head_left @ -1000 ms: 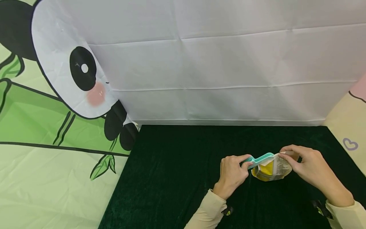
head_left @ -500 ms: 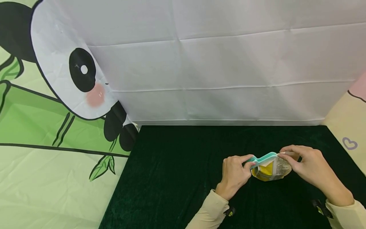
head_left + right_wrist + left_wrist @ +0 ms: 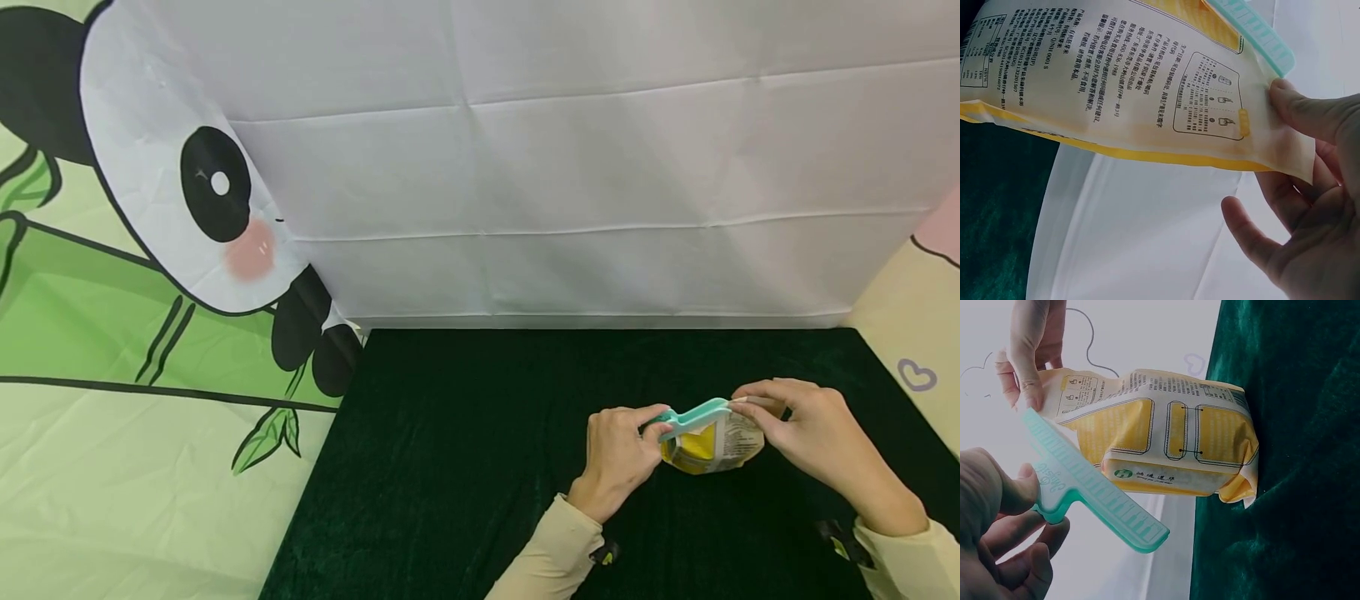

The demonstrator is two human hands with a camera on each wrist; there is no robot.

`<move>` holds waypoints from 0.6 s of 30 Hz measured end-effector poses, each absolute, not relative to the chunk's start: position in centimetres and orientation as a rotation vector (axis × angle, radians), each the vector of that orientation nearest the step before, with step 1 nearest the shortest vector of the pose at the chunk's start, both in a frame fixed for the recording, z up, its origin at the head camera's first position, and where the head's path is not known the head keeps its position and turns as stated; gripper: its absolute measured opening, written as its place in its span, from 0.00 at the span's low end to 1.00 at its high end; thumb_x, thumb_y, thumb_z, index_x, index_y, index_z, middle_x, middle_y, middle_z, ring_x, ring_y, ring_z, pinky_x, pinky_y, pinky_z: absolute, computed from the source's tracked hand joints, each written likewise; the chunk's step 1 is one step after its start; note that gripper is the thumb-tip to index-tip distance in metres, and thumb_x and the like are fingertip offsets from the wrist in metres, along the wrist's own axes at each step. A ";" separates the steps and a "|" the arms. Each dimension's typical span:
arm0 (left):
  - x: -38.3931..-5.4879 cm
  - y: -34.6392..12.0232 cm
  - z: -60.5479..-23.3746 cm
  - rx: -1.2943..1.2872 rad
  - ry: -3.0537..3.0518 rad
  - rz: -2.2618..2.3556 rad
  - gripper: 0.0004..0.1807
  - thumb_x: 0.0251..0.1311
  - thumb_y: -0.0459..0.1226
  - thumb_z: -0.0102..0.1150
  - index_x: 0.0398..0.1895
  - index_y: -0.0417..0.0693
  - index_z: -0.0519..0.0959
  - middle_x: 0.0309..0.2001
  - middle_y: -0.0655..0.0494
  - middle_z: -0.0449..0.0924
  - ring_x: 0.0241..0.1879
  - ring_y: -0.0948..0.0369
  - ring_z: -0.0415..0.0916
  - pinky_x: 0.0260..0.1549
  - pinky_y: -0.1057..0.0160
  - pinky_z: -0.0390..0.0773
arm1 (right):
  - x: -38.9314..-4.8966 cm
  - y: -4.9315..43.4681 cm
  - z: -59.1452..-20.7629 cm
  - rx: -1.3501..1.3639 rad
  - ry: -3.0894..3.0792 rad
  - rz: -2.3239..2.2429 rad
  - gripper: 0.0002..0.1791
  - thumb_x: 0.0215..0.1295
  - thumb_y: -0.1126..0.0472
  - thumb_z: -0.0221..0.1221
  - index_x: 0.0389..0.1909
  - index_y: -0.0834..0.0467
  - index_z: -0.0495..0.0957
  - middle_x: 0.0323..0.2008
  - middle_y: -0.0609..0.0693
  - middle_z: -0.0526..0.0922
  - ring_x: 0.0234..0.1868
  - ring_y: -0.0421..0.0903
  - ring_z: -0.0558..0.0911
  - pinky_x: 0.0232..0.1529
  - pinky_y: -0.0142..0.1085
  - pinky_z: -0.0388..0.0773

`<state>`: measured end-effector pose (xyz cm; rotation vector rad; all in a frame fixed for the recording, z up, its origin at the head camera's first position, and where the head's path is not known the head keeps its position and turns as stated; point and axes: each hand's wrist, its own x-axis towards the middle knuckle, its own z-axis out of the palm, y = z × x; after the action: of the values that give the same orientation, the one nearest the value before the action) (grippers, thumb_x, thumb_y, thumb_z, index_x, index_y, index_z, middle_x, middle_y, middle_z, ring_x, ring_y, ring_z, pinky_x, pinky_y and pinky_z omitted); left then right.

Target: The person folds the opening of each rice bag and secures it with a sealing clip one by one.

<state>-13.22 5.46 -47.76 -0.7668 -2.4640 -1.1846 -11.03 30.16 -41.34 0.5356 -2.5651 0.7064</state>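
Observation:
A yellow and white food bag [image 3: 712,446] with printed text stands on the dark green cloth, its top edge drawn up. My right hand [image 3: 817,437] pinches the top corner of the bag between thumb and fingers, as the right wrist view shows on the bag's white edge [image 3: 1279,137]. In my left hand [image 3: 618,454] is a turquoise bag clip [image 3: 1097,481], gripped by its handle between thumb and fingers. The clip's long ribbed bar lies along the bag's top, its far end close to my right thumb. Whether its bars are clamped on the bag cannot be told.
The dark green cloth [image 3: 465,467] covers the table. A white sheet [image 3: 570,167] with fold lines hangs behind it. At the left hangs a panda-printed sheet [image 3: 150,333], and at the right a cream one [image 3: 907,333]. Each wrist carries a small black device.
My left hand and the clip have shifted slightly right along the bag's top, toward my right hand. The right hand and bag have stayed nearly still.

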 end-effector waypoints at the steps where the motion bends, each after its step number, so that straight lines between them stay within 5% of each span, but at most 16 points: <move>1: -13.2 5.5 -47.8 -0.770 -2.467 -1.176 0.11 0.72 0.37 0.65 0.53 0.50 0.90 0.27 0.63 0.85 0.12 0.79 0.51 0.13 0.81 0.61 | -11.0 30.2 -41.3 0.538 -2.568 0.710 0.16 0.54 0.75 0.75 0.41 0.56 0.89 0.30 0.43 0.86 0.27 0.28 0.69 0.20 0.24 0.64; 3: -13.3 5.6 -47.9 -0.772 -2.475 -1.163 0.11 0.72 0.37 0.65 0.53 0.50 0.90 0.28 0.63 0.87 0.13 0.79 0.52 0.14 0.81 0.62 | -11.1 30.2 -41.3 0.542 -2.574 0.713 0.15 0.55 0.75 0.75 0.41 0.56 0.90 0.29 0.42 0.86 0.26 0.28 0.69 0.26 0.21 0.68; 5: -13.3 5.7 -48.0 -0.775 -2.482 -1.156 0.11 0.73 0.38 0.65 0.53 0.49 0.90 0.30 0.62 0.88 0.13 0.79 0.52 0.14 0.81 0.62 | -11.2 30.3 -41.3 0.546 -2.577 0.714 0.15 0.56 0.74 0.74 0.41 0.56 0.90 0.28 0.41 0.86 0.26 0.28 0.69 0.44 0.17 0.73; 7: -13.3 5.7 -48.0 -0.767 -2.487 -1.159 0.11 0.73 0.38 0.65 0.53 0.49 0.90 0.31 0.62 0.89 0.14 0.80 0.53 0.15 0.82 0.62 | -11.2 30.3 -41.4 0.549 -2.575 0.714 0.14 0.56 0.74 0.74 0.42 0.56 0.90 0.27 0.41 0.86 0.25 0.29 0.69 0.63 0.14 0.63; 9: -13.3 5.8 -48.1 -0.758 -2.488 -1.164 0.12 0.73 0.38 0.65 0.53 0.49 0.90 0.31 0.62 0.89 0.15 0.80 0.53 0.16 0.82 0.62 | -11.3 30.3 -41.4 0.549 -2.574 0.717 0.14 0.57 0.73 0.74 0.42 0.56 0.90 0.27 0.41 0.86 0.25 0.29 0.70 0.71 0.12 0.44; 11: -13.3 5.8 -48.2 -0.752 -2.491 -1.159 0.12 0.72 0.39 0.65 0.54 0.50 0.90 0.31 0.62 0.89 0.16 0.80 0.54 0.17 0.83 0.62 | -11.4 30.4 -41.5 0.548 -2.576 0.710 0.14 0.56 0.73 0.75 0.42 0.56 0.90 0.28 0.40 0.86 0.27 0.29 0.69 0.63 0.15 0.64; 13: -13.2 5.8 -48.2 -0.749 -2.497 -1.137 0.12 0.73 0.40 0.65 0.54 0.51 0.90 0.33 0.63 0.89 0.18 0.80 0.56 0.19 0.84 0.62 | -11.4 30.5 -41.5 0.545 -2.586 0.706 0.15 0.56 0.73 0.75 0.42 0.55 0.90 0.29 0.39 0.84 0.29 0.30 0.69 0.45 0.20 0.74; 16: -13.3 5.9 -48.2 -0.759 -2.504 -1.096 0.12 0.74 0.41 0.64 0.56 0.52 0.89 0.39 0.62 0.91 0.23 0.80 0.60 0.24 0.86 0.62 | -11.4 30.6 -41.4 0.541 -2.605 0.703 0.15 0.56 0.73 0.75 0.42 0.55 0.90 0.30 0.40 0.83 0.30 0.30 0.68 0.24 0.27 0.67; 18: -13.3 6.0 -48.2 -0.764 -2.511 -1.070 0.13 0.75 0.41 0.64 0.56 0.52 0.89 0.43 0.62 0.92 0.27 0.78 0.66 0.30 0.87 0.63 | -11.5 30.6 -41.4 0.538 -2.618 0.711 0.14 0.57 0.73 0.75 0.43 0.56 0.90 0.31 0.41 0.84 0.30 0.29 0.69 0.23 0.28 0.68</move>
<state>-13.27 5.95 -48.16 -0.7642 -2.5107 -1.0697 -11.52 30.64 -41.39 0.5378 -2.6179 0.7107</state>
